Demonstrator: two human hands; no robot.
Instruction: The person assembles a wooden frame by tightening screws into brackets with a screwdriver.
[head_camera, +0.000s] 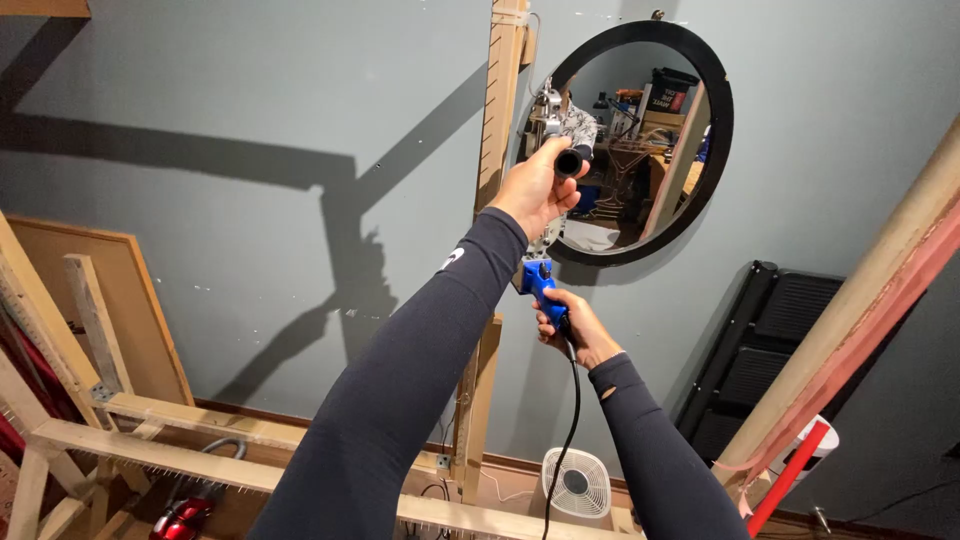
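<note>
Both hands (540, 185) grip blue-handled corded power tool (545, 283) upright.

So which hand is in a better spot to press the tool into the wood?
Probably the left hand. It grips the black top handle high on the blue power tool, right beside the upright wooden post, so it can likely steer. The right hand holds the lower grip by the cord.
</note>
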